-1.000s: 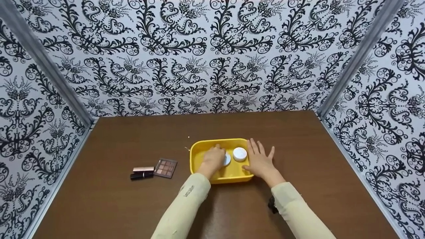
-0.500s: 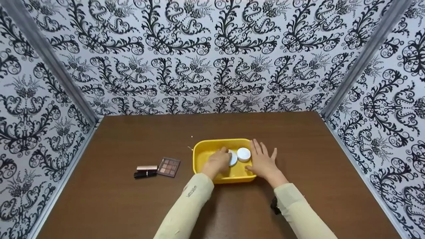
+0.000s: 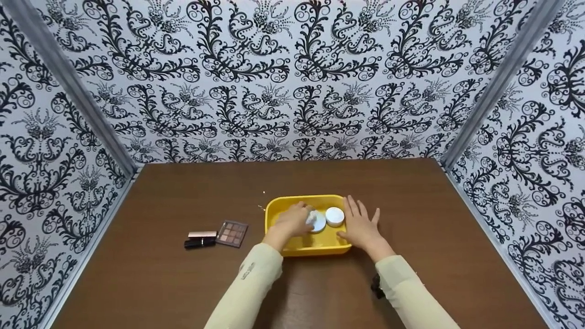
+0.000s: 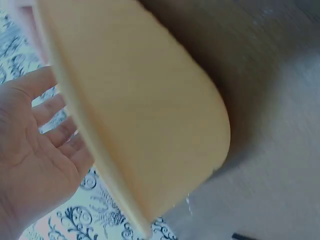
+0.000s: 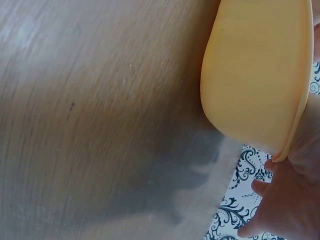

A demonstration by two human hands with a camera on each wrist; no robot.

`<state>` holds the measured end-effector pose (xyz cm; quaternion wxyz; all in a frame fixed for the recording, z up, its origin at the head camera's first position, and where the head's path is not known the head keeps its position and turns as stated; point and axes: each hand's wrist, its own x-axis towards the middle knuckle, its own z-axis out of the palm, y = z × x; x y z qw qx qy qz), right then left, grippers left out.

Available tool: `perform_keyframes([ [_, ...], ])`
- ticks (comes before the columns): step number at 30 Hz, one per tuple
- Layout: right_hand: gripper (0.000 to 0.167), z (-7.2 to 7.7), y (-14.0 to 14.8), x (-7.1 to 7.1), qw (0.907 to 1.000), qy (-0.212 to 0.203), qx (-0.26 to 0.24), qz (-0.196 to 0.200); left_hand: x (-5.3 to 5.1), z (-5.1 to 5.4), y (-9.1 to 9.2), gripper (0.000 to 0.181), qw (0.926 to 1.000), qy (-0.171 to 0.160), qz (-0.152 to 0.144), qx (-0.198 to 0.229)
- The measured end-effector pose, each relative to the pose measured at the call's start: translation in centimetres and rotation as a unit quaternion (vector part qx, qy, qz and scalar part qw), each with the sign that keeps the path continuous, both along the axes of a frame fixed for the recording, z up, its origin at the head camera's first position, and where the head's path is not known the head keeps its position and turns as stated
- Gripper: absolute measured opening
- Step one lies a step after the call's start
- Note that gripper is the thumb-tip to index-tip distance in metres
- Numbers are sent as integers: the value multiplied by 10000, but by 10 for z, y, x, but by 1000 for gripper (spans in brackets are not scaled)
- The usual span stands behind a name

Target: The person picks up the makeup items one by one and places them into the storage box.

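Observation:
A yellow plastic tray (image 3: pixel 320 251) sits on the brown table with two round white jars inside. The left hand (image 3: pixel 289 222) reaches into it, its fingertips beside the left jar (image 3: pixel 319 223). A pale blur lies at those fingertips; whether it is a separate thing I cannot tell. In the left wrist view, the left hand (image 4: pixel 42 145) shows a bare palm and loosely bent fingers, their tips hidden by the tray wall (image 4: pixel 145 100). The right hand (image 3: pixel 362 230) rests at the tray's right end with spread fingers, near the right jar (image 3: pixel 335 216).
Left of the tray lie an eyeshadow palette (image 3: pixel 232 233), a pink tube (image 3: pixel 202 234) and a black tube (image 3: pixel 199 242). Small white specks (image 3: pixel 261 208) dot the table near the tray's left end. Patterned walls (image 3: pixel 256 91) enclose the table's back and sides.
The left hand has drawn back slightly leftward from the left jar, showing more of its white top. Earlier that jar shifted right toward the other one. The right hand stays at the tray's end.

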<state>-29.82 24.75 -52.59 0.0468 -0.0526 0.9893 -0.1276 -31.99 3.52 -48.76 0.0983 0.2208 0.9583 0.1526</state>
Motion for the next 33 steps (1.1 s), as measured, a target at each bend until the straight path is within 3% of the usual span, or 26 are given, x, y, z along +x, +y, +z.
perform_keyframes([
  [8,104,2,4,3,10000,-7,37,-39,2,17,-31,46,9964,442,-11,723],
  [20,104,1,0,1,10000,3,-12,-69,5,26,-104,45,9876,738,983,973],
  [27,103,0,-2,0,10000,-12,1,-55,12,20,-139,48,9824,775,1563,666],
  [33,102,2,-1,1,10000,-7,7,-34,15,8,-150,53,9791,459,1946,382],
])
